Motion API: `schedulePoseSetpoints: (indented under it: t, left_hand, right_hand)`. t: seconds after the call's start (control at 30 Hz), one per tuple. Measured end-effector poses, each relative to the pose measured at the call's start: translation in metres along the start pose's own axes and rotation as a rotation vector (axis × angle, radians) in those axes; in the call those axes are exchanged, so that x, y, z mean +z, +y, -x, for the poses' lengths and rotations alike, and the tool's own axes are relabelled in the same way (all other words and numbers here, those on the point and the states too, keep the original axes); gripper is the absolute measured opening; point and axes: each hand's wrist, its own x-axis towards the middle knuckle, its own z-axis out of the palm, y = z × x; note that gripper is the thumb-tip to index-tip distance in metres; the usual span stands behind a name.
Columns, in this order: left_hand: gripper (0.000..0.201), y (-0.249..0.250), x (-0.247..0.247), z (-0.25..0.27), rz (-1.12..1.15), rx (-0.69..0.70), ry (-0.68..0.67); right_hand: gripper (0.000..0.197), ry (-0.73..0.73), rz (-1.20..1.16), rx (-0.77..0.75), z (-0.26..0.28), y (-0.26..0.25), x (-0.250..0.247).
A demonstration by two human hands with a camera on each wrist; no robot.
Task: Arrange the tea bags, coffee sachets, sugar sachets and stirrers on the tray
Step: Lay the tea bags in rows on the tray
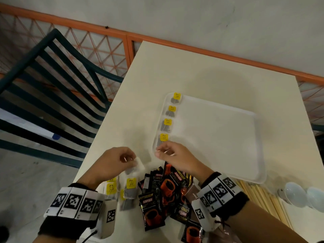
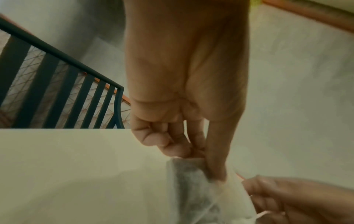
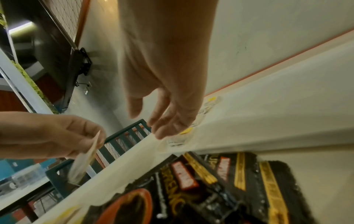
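The left hand (image 1: pixel 114 159) pinches a tea bag (image 1: pixel 138 166) between thumb and fingertips, lifted above the table (image 1: pixel 201 74) just short of the tray's near left corner. The right hand (image 1: pixel 172 152) hovers over that corner with fingers loosely spread and gripping nothing that can be made out. Four tea bags with yellow tags (image 1: pixel 168 122) lie in a column along the left edge of the white tray (image 1: pixel 228 137). Loose tea bags (image 1: pixel 130 187) and black coffee sachets (image 1: pixel 168 188) are heaped on the table between the wrists; wooden stirrers (image 1: pixel 259 195) lie right of them.
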Motion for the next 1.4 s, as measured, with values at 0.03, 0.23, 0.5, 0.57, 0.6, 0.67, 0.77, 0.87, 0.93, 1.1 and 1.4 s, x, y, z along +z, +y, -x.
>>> schedulePoseSetpoints:
  t: [0.03,0.23,0.5,0.57,0.6,0.67,0.77,0.87,0.93,1.1,1.4]
  left_hand:
    - [0.009,0.006,-0.001,-0.003,0.078,0.016,0.04]
    - [0.004,0.04,0.012,-0.033,0.455,0.018,0.196]
    - [0.004,0.062,0.033,-0.067,0.588,0.054,0.242]
    - [0.008,0.061,0.033,-0.07,0.536,0.075,0.242]
    - [0.007,0.06,0.033,-0.069,0.456,0.084,0.239]
    - [0.002,0.055,0.03,-0.063,0.244,0.085,0.176]
    - [0.009,0.036,0.03,-0.042,-0.097,0.073,-0.077]
    - [0.028,0.017,0.038,-0.017,-0.36,0.026,-0.351]
    - [0.043,0.007,0.047,-0.005,-0.422,-0.017,-0.436]
    - [0.036,-0.003,0.068,0.009,-0.437,-0.014,-0.324]
    - [0.042,-0.021,0.066,0.015,-0.369,0.027,-0.312]
  right_hand:
    - [0.025,-0.088,-0.023,0.0,0.003,-0.005,0.001]
    - [0.005,-0.067,-0.324,-0.069,0.001,-0.015,0.001]
    - [0.002,0.116,-0.558,0.013,-0.026,-0.009,-0.034]
    - [0.002,0.18,-0.54,0.032,-0.036,-0.005,-0.046]
    - [0.003,0.229,-0.504,0.046,-0.042,-0.002,-0.053]
    - [0.006,0.344,-0.439,0.079,-0.057,0.007,-0.068]
    - [0.02,0.495,-0.399,0.133,-0.084,0.02,-0.091]
    - [0.022,0.615,-0.34,0.191,-0.109,0.029,-0.111]
    - [0.023,0.655,-0.298,0.201,-0.123,0.032,-0.119]
    - [0.028,0.684,-0.22,0.234,-0.145,0.032,-0.122]
    - [0.013,0.903,0.159,0.016,-0.135,0.016,-0.118]
